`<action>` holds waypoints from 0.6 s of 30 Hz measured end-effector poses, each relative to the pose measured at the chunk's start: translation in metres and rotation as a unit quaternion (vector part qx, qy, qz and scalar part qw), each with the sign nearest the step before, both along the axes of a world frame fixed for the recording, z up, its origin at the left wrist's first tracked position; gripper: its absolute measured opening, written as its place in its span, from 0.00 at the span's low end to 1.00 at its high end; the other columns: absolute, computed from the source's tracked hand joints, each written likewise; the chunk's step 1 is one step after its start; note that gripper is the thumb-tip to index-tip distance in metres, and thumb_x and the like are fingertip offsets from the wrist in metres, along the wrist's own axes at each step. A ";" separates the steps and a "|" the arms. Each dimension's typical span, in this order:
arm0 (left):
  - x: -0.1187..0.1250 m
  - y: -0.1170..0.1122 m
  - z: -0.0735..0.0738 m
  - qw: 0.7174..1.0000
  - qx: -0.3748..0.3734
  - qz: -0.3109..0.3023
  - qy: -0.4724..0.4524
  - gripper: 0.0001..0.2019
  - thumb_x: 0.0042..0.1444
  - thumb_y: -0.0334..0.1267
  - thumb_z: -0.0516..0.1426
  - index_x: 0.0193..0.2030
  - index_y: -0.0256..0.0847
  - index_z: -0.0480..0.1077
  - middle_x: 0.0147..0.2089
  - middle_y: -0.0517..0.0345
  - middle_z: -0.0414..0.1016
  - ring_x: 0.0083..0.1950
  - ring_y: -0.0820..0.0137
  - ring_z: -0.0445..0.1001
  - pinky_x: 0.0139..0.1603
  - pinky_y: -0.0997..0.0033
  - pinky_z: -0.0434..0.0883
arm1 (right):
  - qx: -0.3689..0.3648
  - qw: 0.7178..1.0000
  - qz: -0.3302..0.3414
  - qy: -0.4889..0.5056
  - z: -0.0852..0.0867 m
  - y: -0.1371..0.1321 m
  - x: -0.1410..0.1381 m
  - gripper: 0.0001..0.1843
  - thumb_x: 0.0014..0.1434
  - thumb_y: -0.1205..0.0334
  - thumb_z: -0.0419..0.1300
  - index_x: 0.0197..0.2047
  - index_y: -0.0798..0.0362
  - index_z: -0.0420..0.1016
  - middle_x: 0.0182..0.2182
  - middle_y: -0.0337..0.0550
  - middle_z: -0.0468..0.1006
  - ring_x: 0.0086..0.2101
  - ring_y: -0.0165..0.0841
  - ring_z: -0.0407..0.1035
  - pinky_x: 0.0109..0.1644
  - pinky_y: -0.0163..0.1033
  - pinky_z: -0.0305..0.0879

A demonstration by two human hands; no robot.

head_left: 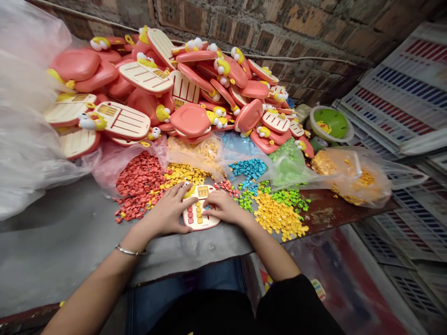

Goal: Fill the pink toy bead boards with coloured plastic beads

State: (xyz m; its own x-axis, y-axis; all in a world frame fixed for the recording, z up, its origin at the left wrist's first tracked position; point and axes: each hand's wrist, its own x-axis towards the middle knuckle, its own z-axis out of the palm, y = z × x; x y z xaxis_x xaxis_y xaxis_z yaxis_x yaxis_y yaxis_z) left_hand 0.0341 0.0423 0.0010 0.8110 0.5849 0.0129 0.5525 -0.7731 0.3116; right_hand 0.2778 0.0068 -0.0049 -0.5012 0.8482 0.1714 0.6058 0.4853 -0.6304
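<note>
A cream toy keypad panel (pixel 200 218) lies flat on a grey table (pixel 66 223), held lightly between the person's left hand (pixel 167 209) and right hand (pixel 223 207), their fingers curved over its edges, not clenched. Loose plastic buttons (pixel 277 214) in red, yellow, green and blue lie scattered just beside it, and a heap of coral-pink toy casings (pixel 146 79) rises behind them against a brick wall (pixel 307 42).

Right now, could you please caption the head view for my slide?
The left hand and right hand rest on a toy keypad beside colored buttons and pink cases.
</note>
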 end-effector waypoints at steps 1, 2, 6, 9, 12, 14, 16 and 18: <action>0.000 0.000 0.000 1.000 -0.002 0.002 0.000 0.41 0.40 0.52 0.68 0.63 0.46 0.67 0.74 0.43 0.49 0.72 0.38 0.48 0.68 0.40 0.56 | -0.008 1.000 -0.004 0.022 0.005 -0.001 0.010 0.12 0.63 0.51 0.61 0.34 0.51 0.75 0.30 0.40 0.76 0.35 0.35 0.69 0.41 0.39 0.63; -0.001 0.000 0.000 1.000 -0.004 0.004 0.001 0.41 0.40 0.52 0.68 0.63 0.46 0.67 0.74 0.44 0.49 0.72 0.38 0.48 0.68 0.40 0.56 | -0.004 0.998 -0.043 0.043 0.009 0.000 0.022 0.12 0.64 0.53 0.59 0.34 0.51 0.75 0.30 0.41 0.76 0.34 0.34 0.69 0.40 0.39 0.63; -0.001 -0.001 0.003 1.000 -0.006 0.005 0.007 0.40 0.41 0.51 0.68 0.64 0.46 0.66 0.74 0.43 0.47 0.72 0.37 0.47 0.68 0.39 0.56 | 0.088 0.943 -0.322 -0.009 0.007 0.006 0.073 0.09 0.64 0.61 0.56 0.38 0.52 0.77 0.35 0.47 0.77 0.38 0.39 0.69 0.45 0.44 0.65; -0.001 -0.001 0.004 1.000 -0.013 0.004 0.015 0.40 0.42 0.51 0.68 0.64 0.46 0.66 0.74 0.41 0.47 0.72 0.37 0.47 0.68 0.38 0.56 | 0.073 0.908 -0.382 -0.155 -0.009 0.011 0.096 0.06 0.59 0.66 0.60 0.38 0.52 0.79 0.39 0.51 0.76 0.43 0.45 0.67 0.49 0.49 0.64; 0.000 0.000 0.005 0.999 -0.022 0.004 0.022 0.41 0.41 0.52 0.68 0.64 0.45 0.67 0.74 0.40 0.47 0.73 0.37 0.47 0.68 0.38 0.55 | 0.048 0.909 -0.359 -0.206 -0.021 0.014 0.102 0.06 0.58 0.69 0.60 0.35 0.53 0.79 0.36 0.51 0.75 0.41 0.43 0.67 0.48 0.47 0.64; 0.000 0.000 0.004 1.000 -0.025 0.006 0.018 0.41 0.41 0.52 0.68 0.64 0.46 0.67 0.74 0.42 0.47 0.73 0.37 0.46 0.68 0.38 0.55 | 0.050 0.918 -0.343 -0.194 -0.025 0.015 0.103 0.06 0.58 0.69 0.60 0.35 0.53 0.78 0.34 0.49 0.75 0.39 0.42 0.67 0.46 0.46 0.65; -0.001 0.000 0.004 1.000 -0.026 0.005 0.011 0.41 0.42 0.52 0.68 0.64 0.47 0.66 0.75 0.43 0.46 0.73 0.38 0.46 0.68 0.38 0.55 | 0.065 0.922 -0.345 -0.165 -0.026 0.016 0.105 0.06 0.58 0.68 0.60 0.37 0.54 0.78 0.33 0.47 0.74 0.37 0.41 0.68 0.45 0.46 0.66; -0.002 0.000 0.003 1.000 -0.028 0.003 0.007 0.40 0.43 0.52 0.68 0.64 0.47 0.65 0.75 0.44 0.45 0.73 0.38 0.45 0.68 0.38 0.54 | 0.093 0.922 -0.356 -0.123 -0.024 0.016 0.108 0.06 0.58 0.66 0.60 0.39 0.54 0.77 0.33 0.47 0.75 0.36 0.41 0.68 0.44 0.47 0.67</action>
State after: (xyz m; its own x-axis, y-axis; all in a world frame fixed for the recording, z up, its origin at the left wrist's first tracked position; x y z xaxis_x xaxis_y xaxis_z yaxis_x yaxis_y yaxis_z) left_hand 0.0326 0.0421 0.0044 0.8074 0.5891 -0.0308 0.5613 -0.7512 0.3473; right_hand 0.3857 0.0232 -0.0290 0.1279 0.9444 0.3030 0.9259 -0.0042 -0.3777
